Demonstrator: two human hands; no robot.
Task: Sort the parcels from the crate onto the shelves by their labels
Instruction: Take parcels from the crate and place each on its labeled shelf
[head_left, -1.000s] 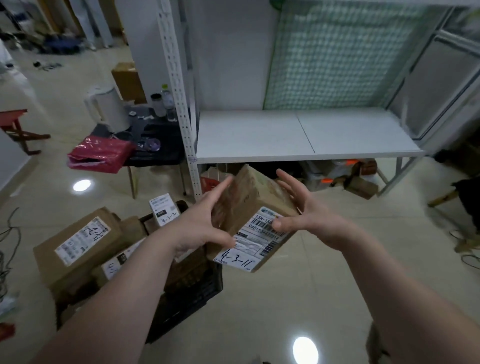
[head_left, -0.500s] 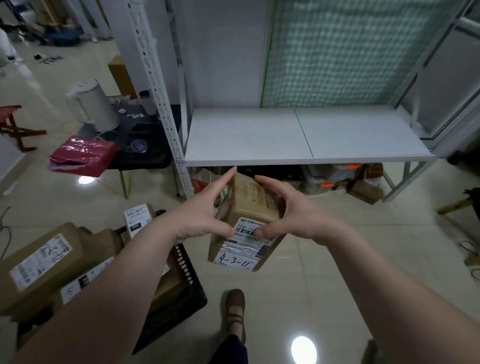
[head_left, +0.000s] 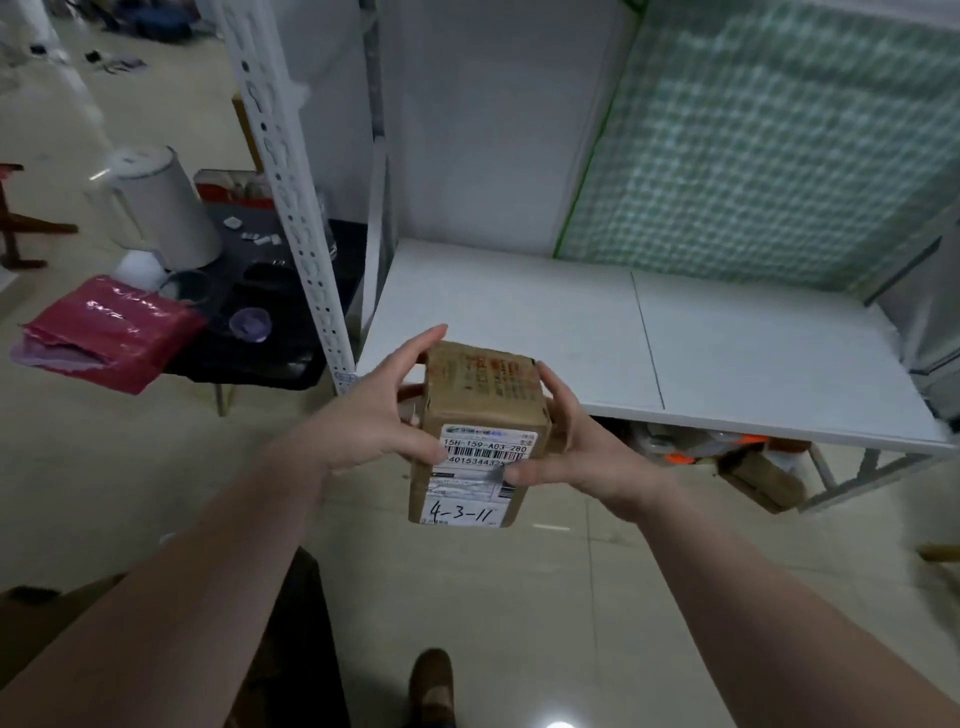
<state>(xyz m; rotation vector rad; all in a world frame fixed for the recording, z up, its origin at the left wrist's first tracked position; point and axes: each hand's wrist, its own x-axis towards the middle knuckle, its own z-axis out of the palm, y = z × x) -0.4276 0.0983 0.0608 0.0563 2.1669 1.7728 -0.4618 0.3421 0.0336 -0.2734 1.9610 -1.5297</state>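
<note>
Dim, soft focus — floor glare (head_left: 560, 723) (edges bowed, blurred).

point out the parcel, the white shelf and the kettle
parcel (head_left: 480, 410): head view, brown cardboard just above the label
white shelf (head_left: 753, 358): head view, bare surface of the right board
kettle (head_left: 166, 208): head view, middle of the white body

white shelf board (head_left: 519, 322): one seam | dark side table (head_left: 291, 358): kettle (head_left: 166, 208), pink bag (head_left: 114, 332)

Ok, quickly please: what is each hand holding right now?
Left hand: grips the left side of the cardboard parcel marked 4-3-11.
Right hand: grips the right side of the same parcel.
</note>
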